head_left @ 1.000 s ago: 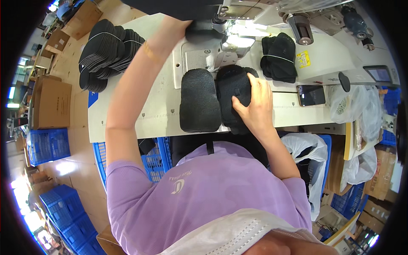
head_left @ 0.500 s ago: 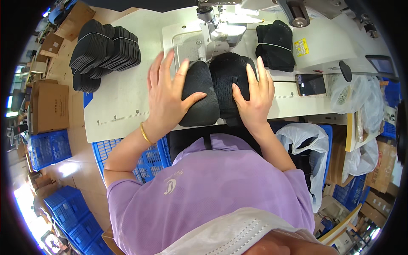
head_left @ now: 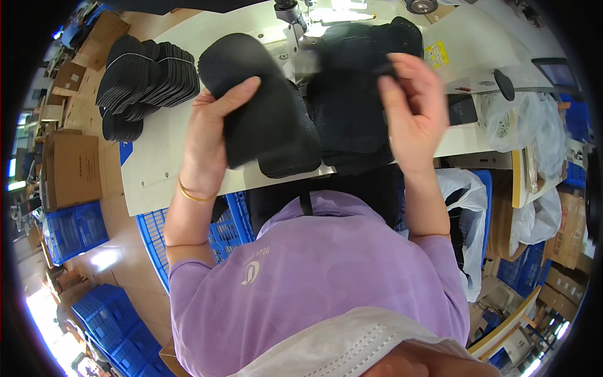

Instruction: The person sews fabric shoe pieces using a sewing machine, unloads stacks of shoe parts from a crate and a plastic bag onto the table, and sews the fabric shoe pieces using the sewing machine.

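My left hand [head_left: 210, 129] grips a smooth black sole-shaped pad [head_left: 257, 119], thumb on top, lifted above the table at a tilt. My right hand [head_left: 418, 116] pinches the right edge of a black fabric piece [head_left: 352, 63], which is raised and smeared by motion. Beneath them, two side-by-side black piles lie at the table's front edge: smooth pads [head_left: 300, 154] on the left and textured fabric pieces [head_left: 352, 141] on the right. The left pile is partly covered by the held pad. Just beyond stands a sewing machine [head_left: 292, 16] with its lamp lit.
Banded bundles of black pads [head_left: 135, 75] stand at the table's left. Another black bundle [head_left: 405, 38] is at the back right, partly hidden. A phone [head_left: 463, 110] lies beyond my right hand. Blue crates [head_left: 151, 232] and a white plastic bag [head_left: 474, 251] flank my lap.
Both hands were resting on the piles with fingers spread. Now the left has lifted a pad up and leftward, and the right has raised a fabric piece toward the right.
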`<state>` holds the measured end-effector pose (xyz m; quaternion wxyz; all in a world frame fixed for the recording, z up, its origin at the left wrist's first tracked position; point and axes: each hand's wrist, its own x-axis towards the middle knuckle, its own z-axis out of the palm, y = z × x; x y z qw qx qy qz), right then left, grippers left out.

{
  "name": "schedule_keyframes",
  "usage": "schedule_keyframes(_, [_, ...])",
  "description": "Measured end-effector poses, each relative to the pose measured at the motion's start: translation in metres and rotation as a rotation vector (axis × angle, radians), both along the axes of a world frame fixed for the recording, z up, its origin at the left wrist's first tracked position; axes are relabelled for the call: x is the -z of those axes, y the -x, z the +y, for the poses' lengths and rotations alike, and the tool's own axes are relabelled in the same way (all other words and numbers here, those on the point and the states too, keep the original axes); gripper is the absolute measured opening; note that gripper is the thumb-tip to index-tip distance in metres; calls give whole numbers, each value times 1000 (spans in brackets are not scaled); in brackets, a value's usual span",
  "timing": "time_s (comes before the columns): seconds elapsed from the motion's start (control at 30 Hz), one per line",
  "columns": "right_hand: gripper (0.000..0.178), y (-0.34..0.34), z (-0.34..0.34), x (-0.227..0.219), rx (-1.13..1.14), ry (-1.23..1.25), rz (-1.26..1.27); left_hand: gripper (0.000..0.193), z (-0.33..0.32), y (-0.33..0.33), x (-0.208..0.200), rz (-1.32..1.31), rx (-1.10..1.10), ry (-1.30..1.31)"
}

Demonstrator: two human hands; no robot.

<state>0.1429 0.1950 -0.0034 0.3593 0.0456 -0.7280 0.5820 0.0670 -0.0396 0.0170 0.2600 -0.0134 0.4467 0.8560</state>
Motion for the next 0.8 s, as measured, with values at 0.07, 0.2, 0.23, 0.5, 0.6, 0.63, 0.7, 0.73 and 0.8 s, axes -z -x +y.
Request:
schedule_keyframes(0.07, [14, 9, -17, -7, -164, -83, -128, 24, 17, -11, -3, 201, 9, 27])
schedule_keyframes(0.2, [10, 7, -31, -11, -384, 116, -274, 24, 26, -13, 4, 291, -137, 84])
schedule_keyframes(0.23, [10, 2, -32, -12, -430, 171, -353, 20, 26, -11, 3, 292, -212, 35])
schedule_keyframes(0.5, [8, -12, -45, 12, -334, 287, -219, 24, 21, -6, 12, 345, -293, -36])
schedule_keyframes(0.6, [10, -11, -45, 14, -366, 368, -217, 26, 18, -3, 12, 339, -266, -8])
schedule_keyframes(0.63, [13, -10, -45, 14, -378, 394, -238, 27, 18, -2, 12, 336, -269, 4])
schedule_keyframes(0.7, [19, -10, -44, 6, -393, 445, -300, 28, 18, 3, 9, 337, -274, 13])
schedule_keyframes(0.73, [25, -9, -43, 3, -407, 495, -364, 28, 19, 8, 7, 388, -259, 89])
schedule_keyframes(0.8, [38, -4, -35, -1, -510, 445, -517, 31, 19, 20, 1, 479, -207, 207])
